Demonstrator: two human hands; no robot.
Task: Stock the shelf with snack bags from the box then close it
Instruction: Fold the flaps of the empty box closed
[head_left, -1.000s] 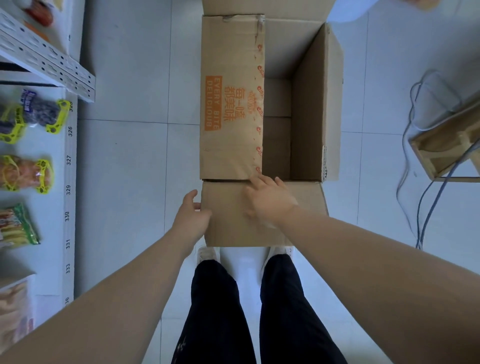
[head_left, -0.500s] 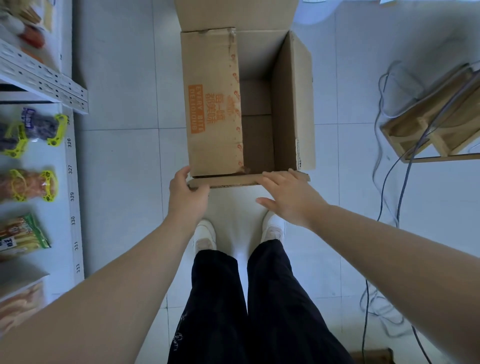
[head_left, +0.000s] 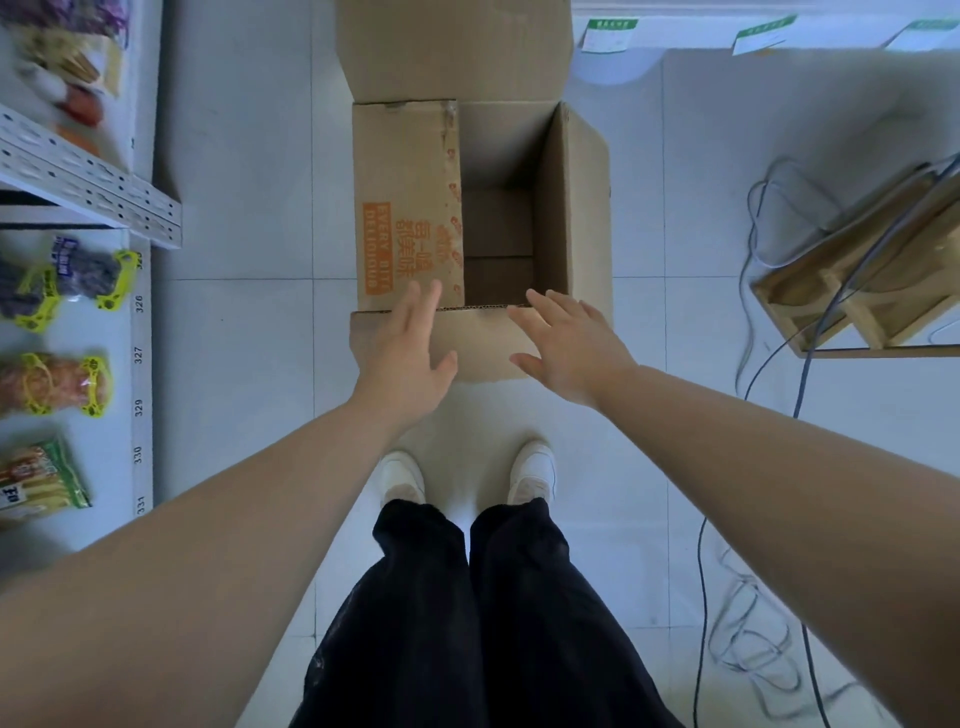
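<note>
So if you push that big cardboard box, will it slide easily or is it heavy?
The cardboard box probably slides easily: the part of its inside that shows is empty, so it is likely light. The tiled floor looks smooth. Its open flaps would likely bend, so pushing them may fold them rather than move the box.

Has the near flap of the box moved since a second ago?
Yes. The near flap had swung up edge-on, and now lies tilted outward toward the shoes again, against the box rim.
</note>
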